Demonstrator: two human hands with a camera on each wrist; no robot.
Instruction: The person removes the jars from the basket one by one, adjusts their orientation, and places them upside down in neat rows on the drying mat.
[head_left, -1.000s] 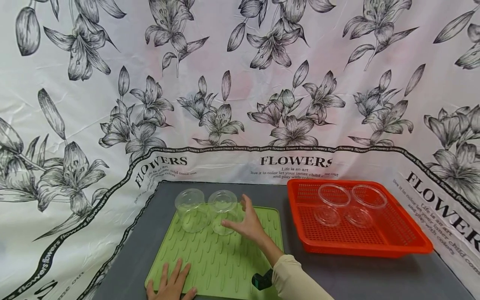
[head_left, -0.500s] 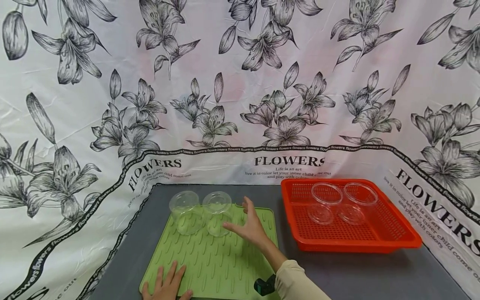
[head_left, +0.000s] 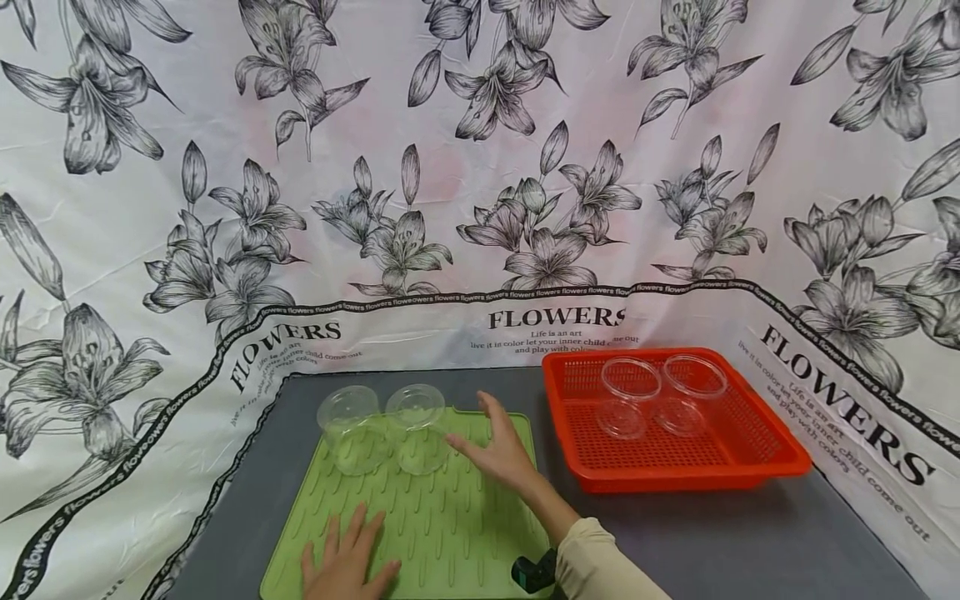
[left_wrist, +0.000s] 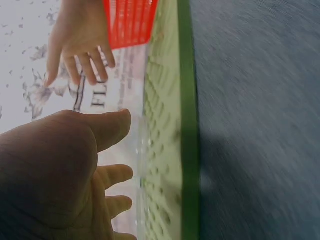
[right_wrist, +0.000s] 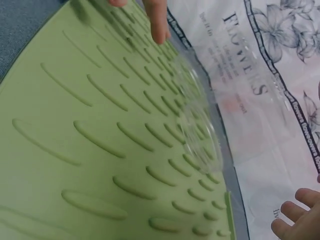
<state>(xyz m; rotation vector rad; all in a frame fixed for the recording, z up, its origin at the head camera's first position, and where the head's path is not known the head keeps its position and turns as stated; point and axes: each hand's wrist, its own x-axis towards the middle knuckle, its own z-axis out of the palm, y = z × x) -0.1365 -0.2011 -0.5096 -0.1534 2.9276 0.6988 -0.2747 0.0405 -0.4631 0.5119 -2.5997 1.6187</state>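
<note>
Two clear plastic cups, a left cup point(head_left: 354, 432) and a right cup point(head_left: 417, 429), stand side by side at the back of a green ridged mat point(head_left: 457, 533). My right hand point(head_left: 501, 450) is beside the right cup, thumb and fingers spread apart, holding nothing; its thumb tip comes close to the cup's side. My left hand point(head_left: 347, 557) is over the front left of the mat, fingers extended and nothing in its grasp. In the left wrist view the left hand point(left_wrist: 75, 165) has its fingers apart. The right wrist view shows the cups' round bases point(right_wrist: 202, 142) on the mat.
A red perforated basket point(head_left: 675, 483) stands right of the mat on the grey table point(head_left: 645, 550), with two more clear cups point(head_left: 632, 379) in it. Behind the table hangs a white flower-printed cloth point(head_left: 420, 192). A small black device point(head_left: 534, 572) sits at the right wrist.
The head view has turned slightly right, so the scene shifts left. My left hand has moved forward and right over the mat. My right hand stays by the right cup, slightly farther from it.
</note>
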